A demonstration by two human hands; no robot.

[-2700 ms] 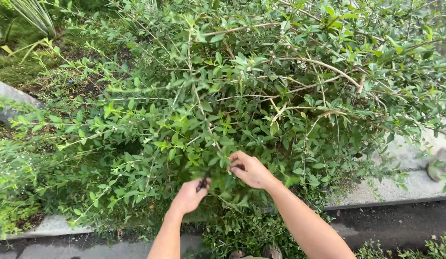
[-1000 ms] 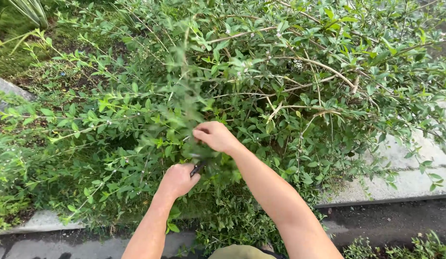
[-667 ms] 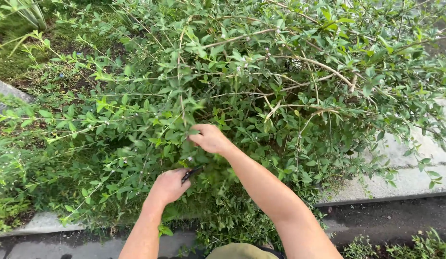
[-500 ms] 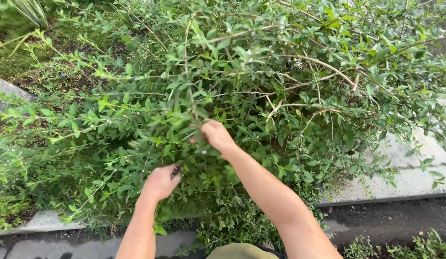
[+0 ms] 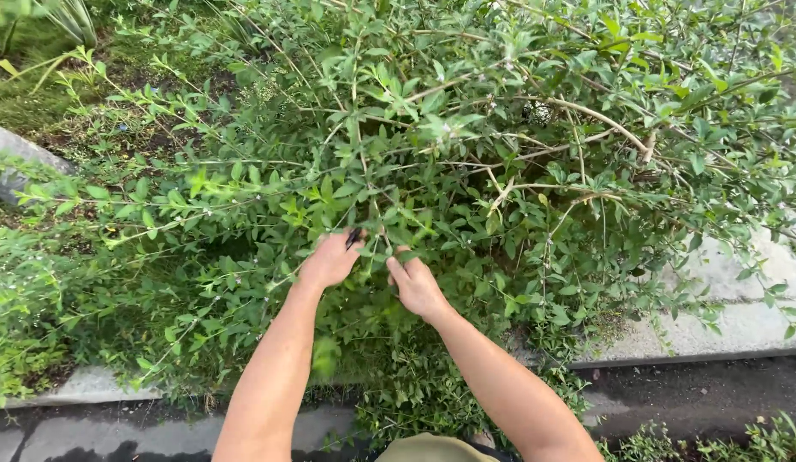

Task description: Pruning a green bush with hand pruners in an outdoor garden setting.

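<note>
A big leafy green shrub (image 5: 466, 154) with thin woody branches fills the view. My left hand (image 5: 329, 259) is closed around a small dark cutting tool (image 5: 354, 237), whose tip pokes up among the leaves. My right hand (image 5: 417, 284) sits just to its right, fingers reaching into the foliage and pinching a thin leafy stem (image 5: 396, 248). Both forearms stretch up from the bottom edge. Leaves hide the fingertips of both hands.
A concrete kerb (image 5: 90, 387) runs below the shrub, with a dark wet gutter (image 5: 697, 398) beside it. Pale paving (image 5: 732, 299) lies at the right. Grass and a spiky plant (image 5: 68, 17) stand at the top left.
My left hand rose with the tool to the middle of the shrub. My right hand dropped down and right, now beside the left.
</note>
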